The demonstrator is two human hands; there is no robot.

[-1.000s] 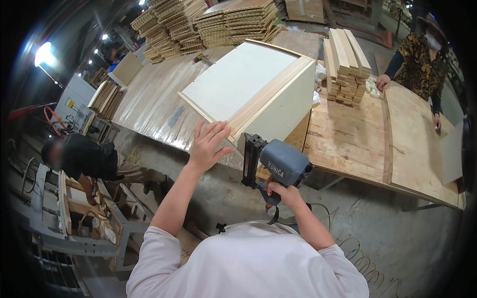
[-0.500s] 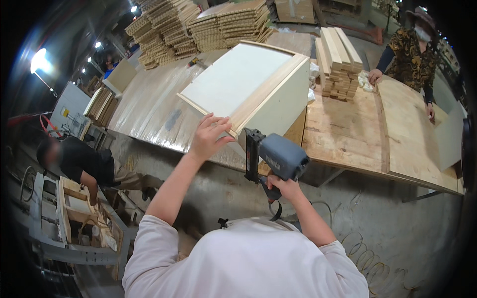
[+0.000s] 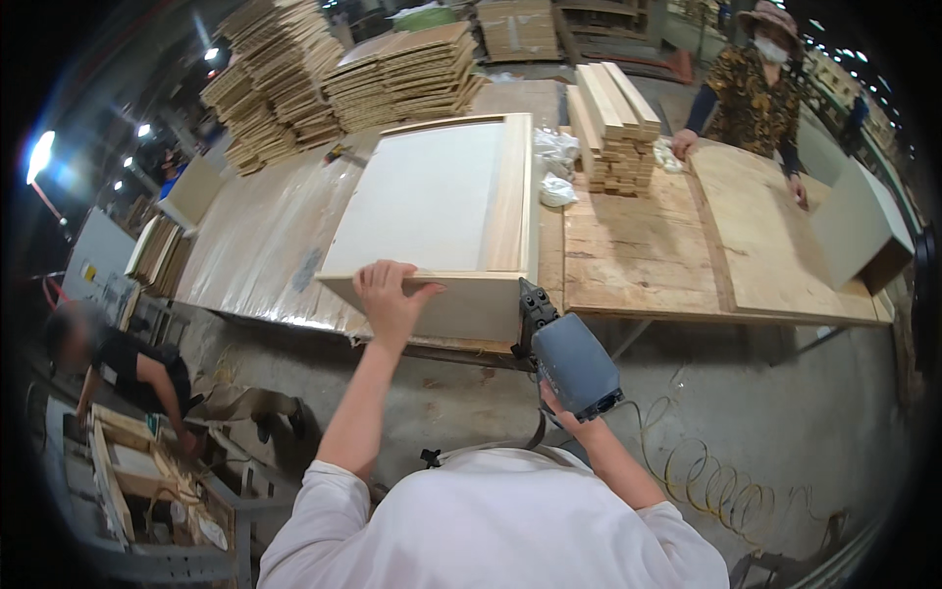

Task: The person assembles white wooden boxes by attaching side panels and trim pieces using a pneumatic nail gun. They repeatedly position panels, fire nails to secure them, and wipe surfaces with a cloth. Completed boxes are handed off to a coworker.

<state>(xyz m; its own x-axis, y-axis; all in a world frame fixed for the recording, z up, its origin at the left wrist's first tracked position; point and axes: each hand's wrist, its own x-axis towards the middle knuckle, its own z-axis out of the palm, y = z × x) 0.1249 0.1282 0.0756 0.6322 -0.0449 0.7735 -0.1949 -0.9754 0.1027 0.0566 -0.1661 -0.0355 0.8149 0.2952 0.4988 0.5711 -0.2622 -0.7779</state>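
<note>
A wooden box (image 3: 417,196) with a white panel set in a pale wood frame lies on the workbench in front of me. My left hand (image 3: 391,306) grips its near edge, the fingers over the top and the thumb out to the right. In my right hand (image 3: 561,404) is a grey and black nail gun (image 3: 577,368), held by its handle, which the gun's body partly hides. The gun's nose is at the box's near right corner; whether it touches I cannot tell.
A stack of wood strips (image 3: 620,147) and white plastic bags (image 3: 556,167) lie on the bench (image 3: 638,255). Piles of slatted boards (image 3: 402,83) stand behind. A co-worker (image 3: 751,103) is at the far right, another (image 3: 137,373) at the left. A coiled hose (image 3: 721,491) lies on the floor.
The box has turned, so its near side now faces me squarely. The nail gun has moved right and lower, its nose now at the near right corner. My left hand still holds the near edge.
</note>
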